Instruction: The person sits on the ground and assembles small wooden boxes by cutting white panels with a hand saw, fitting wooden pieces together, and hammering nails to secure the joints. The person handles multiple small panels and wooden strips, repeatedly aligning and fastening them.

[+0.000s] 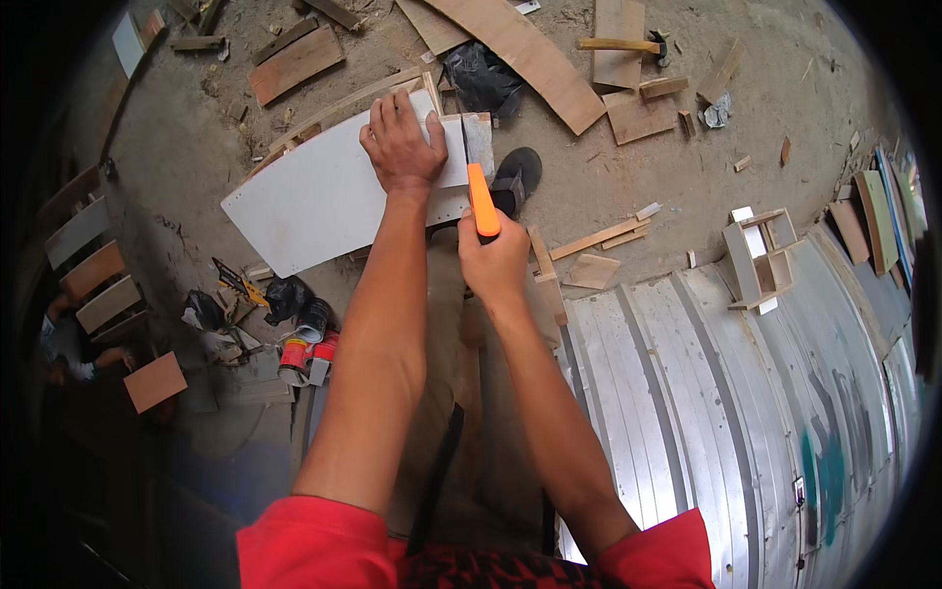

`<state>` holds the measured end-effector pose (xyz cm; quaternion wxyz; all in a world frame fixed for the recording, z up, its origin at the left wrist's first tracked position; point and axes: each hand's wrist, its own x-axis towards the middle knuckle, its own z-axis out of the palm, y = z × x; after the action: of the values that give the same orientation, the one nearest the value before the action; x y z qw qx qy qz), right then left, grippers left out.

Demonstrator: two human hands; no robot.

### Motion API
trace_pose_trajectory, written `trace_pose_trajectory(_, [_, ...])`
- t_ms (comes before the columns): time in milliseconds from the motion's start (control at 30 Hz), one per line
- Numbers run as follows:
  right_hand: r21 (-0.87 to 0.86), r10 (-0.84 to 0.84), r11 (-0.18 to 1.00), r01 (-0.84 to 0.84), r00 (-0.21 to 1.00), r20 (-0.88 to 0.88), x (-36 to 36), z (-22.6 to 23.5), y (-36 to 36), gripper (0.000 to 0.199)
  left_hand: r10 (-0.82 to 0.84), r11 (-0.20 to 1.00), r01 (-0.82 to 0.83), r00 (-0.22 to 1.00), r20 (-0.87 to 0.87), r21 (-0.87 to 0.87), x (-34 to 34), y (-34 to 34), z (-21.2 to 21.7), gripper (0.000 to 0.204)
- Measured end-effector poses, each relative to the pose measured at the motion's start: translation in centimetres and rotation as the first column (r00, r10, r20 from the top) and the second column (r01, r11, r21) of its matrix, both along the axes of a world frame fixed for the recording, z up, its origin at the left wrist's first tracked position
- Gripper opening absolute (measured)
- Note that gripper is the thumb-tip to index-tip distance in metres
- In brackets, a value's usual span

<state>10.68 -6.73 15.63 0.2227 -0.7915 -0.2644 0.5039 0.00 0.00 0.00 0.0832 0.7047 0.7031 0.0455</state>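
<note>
A long white board (304, 211) lies across a low wooden support, its right end beside my shoe (522, 172). My left hand (404, 147) presses flat on the board near that end, fingers stretched out. My right hand (494, 257) is wrapped round the orange handle of a hand saw (482, 199). The thin dark blade runs away from me, at the board's right end, a short way right of my left hand. A pale end piece (478, 142) shows on the blade's other side. How deep the blade sits I cannot tell.
Wood offcuts, a curved plywood strip (535, 64) and a hammer (623, 45) lie on the dirt floor ahead. Corrugated metal sheeting (667, 393) spans the right, bearing a small wooden frame (743, 265). Red cans (294, 355) stand left. Another person's hand (115, 357) is far left.
</note>
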Motion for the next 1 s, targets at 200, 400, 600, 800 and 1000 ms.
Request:
trace_pose_trajectory(200, [-0.146, -0.028, 0.989, 0.022, 0.999, -0.035, -0.8, 11.7, -3.1, 0.015, 0.003, 1.000, -0.003, 1.000, -0.012, 0.000, 0.2, -0.9, 0.2, 0.058])
trace_pose_trajectory(400, [-0.182, -0.047, 0.983, 0.035, 0.997, -0.065, 1.4, 10.1, -4.7, 0.014, 0.015, 1.000, -0.015, 1.000, 0.017, 0.015, 0.0, -0.2, 0.1, 0.056])
trace_pose_trajectory(600, [0.093, -0.048, 0.995, 0.048, 0.999, -0.002, -0.6, 2.9, -2.9, 0.019, 0.010, 1.000, -0.010, 1.000, 0.007, 0.013, 0.2, -0.5, 0.4, 0.052])
trace_pose_trajectory(800, [-0.015, -0.125, 0.992, 0.125, 0.992, -0.029, -0.8, 5.4, -3.1, 0.026, -0.022, 1.000, 0.022, 1.000, 0.003, 0.016, -0.3, -0.1, -0.4, 0.058])
trace_pose_trajectory(1000, [-0.099, -0.062, 0.993, 0.059, 0.998, -0.032, -0.5, 16.2, -7.0, 0.010, -0.031, 0.999, 0.031, 0.999, -0.005, 0.017, -0.2, -0.1, 0.2, 0.061])
